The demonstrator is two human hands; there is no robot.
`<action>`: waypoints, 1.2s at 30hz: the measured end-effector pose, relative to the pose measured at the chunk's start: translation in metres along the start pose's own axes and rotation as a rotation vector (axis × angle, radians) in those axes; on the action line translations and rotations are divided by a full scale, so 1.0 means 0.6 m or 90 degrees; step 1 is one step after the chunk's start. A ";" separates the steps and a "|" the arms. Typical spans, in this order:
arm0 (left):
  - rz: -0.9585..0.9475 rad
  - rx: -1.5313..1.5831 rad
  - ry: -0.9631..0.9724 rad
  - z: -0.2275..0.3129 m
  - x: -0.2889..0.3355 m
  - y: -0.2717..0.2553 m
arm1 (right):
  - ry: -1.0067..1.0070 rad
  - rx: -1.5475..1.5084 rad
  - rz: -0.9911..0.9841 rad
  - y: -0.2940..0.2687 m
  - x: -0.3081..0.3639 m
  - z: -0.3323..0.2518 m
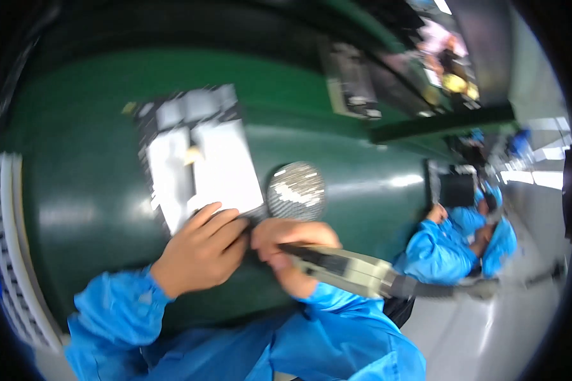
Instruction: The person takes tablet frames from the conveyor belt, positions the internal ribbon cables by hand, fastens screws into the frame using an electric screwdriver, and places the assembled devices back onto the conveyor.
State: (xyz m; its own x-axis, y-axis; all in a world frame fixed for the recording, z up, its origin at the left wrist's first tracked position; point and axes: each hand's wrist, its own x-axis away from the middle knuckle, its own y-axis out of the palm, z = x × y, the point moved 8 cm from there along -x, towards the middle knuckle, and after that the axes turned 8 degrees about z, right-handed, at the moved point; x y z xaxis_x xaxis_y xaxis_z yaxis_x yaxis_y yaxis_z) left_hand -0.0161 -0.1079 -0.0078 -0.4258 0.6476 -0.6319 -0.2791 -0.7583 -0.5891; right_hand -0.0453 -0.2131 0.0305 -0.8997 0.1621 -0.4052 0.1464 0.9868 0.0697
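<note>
Right hand [285, 244] grips tool [353, 270]; left hand [200, 251] on panel [200, 168]

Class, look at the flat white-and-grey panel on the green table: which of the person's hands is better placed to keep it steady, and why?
Left. The left hand already rests its fingers on the near edge of the flat panel. The right hand is closed around a grey handheld tool, so it seems less free to press down.
</note>
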 end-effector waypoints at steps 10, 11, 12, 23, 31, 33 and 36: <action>-0.070 -0.039 0.069 0.033 -0.019 -0.004 | -0.039 0.099 0.356 -0.249 0.002 -0.040; -0.079 -0.019 0.072 0.034 -0.025 -0.006 | -0.060 0.140 0.372 -0.272 0.000 -0.051; -0.080 -0.022 0.078 0.038 -0.035 -0.007 | -0.065 0.138 0.376 -0.292 0.002 -0.050; -0.114 0.004 0.091 0.047 -0.059 -0.012 | -0.043 0.237 0.451 -0.342 0.025 -0.011; -0.128 0.005 0.069 0.034 -0.062 -0.003 | -0.007 0.142 0.477 -0.345 0.029 0.002; -0.128 -0.001 0.081 0.035 -0.065 -0.003 | -0.007 0.161 0.478 -0.350 0.031 0.003; -0.135 -0.014 0.089 0.032 -0.058 0.000 | -0.012 0.185 0.481 -0.348 0.033 -0.001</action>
State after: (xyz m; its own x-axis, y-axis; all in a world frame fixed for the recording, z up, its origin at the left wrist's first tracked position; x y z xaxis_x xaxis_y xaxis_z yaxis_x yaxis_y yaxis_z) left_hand -0.0177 -0.1318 0.0241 -0.2357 0.7971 -0.5559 -0.3304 -0.6037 -0.7255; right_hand -0.0939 -0.4159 0.0084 -0.5079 0.7831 -0.3588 0.8154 0.5714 0.0928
